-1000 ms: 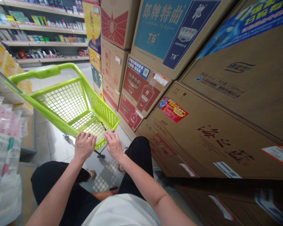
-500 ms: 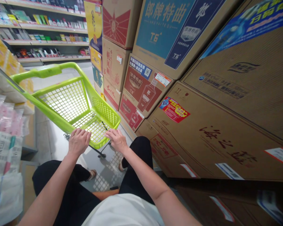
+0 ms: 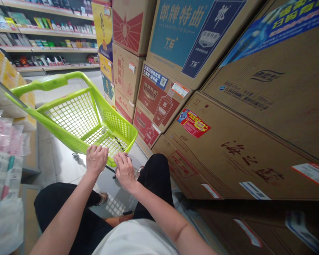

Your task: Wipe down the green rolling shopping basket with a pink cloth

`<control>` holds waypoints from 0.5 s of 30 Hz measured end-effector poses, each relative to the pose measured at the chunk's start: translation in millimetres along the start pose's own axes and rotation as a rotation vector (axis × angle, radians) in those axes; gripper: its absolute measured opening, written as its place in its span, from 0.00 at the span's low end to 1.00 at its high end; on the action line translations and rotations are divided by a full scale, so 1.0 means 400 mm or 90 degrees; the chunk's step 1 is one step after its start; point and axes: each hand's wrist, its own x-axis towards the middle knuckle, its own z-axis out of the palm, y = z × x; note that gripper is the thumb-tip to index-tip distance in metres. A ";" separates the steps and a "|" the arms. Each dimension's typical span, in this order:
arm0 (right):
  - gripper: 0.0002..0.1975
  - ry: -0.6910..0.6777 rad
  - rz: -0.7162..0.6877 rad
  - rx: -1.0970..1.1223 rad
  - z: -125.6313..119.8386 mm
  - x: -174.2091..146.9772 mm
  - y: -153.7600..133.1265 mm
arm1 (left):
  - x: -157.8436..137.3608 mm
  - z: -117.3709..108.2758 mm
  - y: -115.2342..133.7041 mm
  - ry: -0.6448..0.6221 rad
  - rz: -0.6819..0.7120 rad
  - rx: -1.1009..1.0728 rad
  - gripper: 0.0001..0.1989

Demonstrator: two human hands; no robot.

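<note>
A bright green plastic shopping cart (image 3: 119,127) with a mesh basket stands ahead, its basket showing no goods. My left hand (image 3: 96,160) has its fingers curled over the basket's near rim. To its right, my right hand (image 3: 124,169) holds the same rim near the corner, fingers bent over the edge. The cart's handle (image 3: 50,84) is at the far end, away from me. My two hands are close together but apart.
Stacked cardboard boxes (image 3: 236,141) rise like a wall along the right. Packaged goods in plastic bags (image 3: 7,177) line the left side. Shelves with many small products (image 3: 58,32) stand at the back. Pale floor (image 3: 46,156) shows beside the cart.
My right hand has slid left along the rim, closer to my left hand. The left hand sits slightly farther right. The cart has shifted and turned slightly in view.
</note>
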 end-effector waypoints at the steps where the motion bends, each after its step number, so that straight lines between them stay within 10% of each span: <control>1: 0.19 -0.013 -0.013 -0.004 -0.008 0.001 0.011 | -0.001 -0.001 0.001 -0.001 0.002 0.004 0.19; 9: 0.23 -0.056 -0.021 -0.068 -0.062 0.057 0.131 | 0.004 0.012 0.020 0.014 0.002 -0.001 0.19; 15: 0.22 0.059 0.073 0.015 0.003 0.035 0.085 | 0.014 0.030 0.046 0.018 -0.016 -0.001 0.21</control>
